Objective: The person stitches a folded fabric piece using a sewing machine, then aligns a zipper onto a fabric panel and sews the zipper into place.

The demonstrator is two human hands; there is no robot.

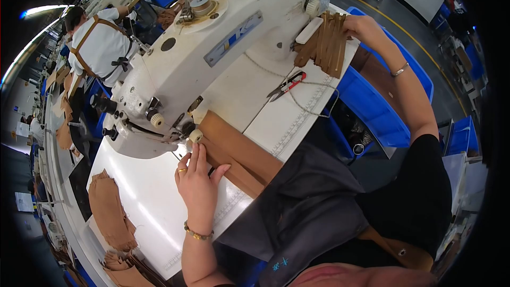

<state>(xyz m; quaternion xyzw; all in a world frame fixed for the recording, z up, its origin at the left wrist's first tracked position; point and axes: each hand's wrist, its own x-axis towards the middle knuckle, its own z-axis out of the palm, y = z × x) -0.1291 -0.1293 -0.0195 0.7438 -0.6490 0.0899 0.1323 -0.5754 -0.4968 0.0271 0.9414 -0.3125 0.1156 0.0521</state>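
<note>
The sewing machine [223,42] is the big lump in my way, its arm running right across the counter [143,191] and covering a chunk of it from me. Red-handled snips [287,86] lie out on the white top in a loop of cord [319,112], and a white oblong bit [309,31] sits right by the brown strips [330,45]. Blue bin [393,85] past the counter edge under my right arm, and a co-worker in a white top [101,45] over at the upper left, well apart from my hands. Counting up: one machine, one pair of snips, two brown piles [111,212] on the left side, and a bunch of strips too tightly packed for me to count. The brown panel [241,151] looks folded or doubled, can't tell which. It's just beside my left hand [199,183], between there and the machine. That hand's fairly flat, thumb spread, fingertips up by the cream wheel [196,136], nothing gripped that I can see. My right hand [364,29] is way over at the strips, fingers curled at their edge, but I can't tell how tightly they're closed.
</note>
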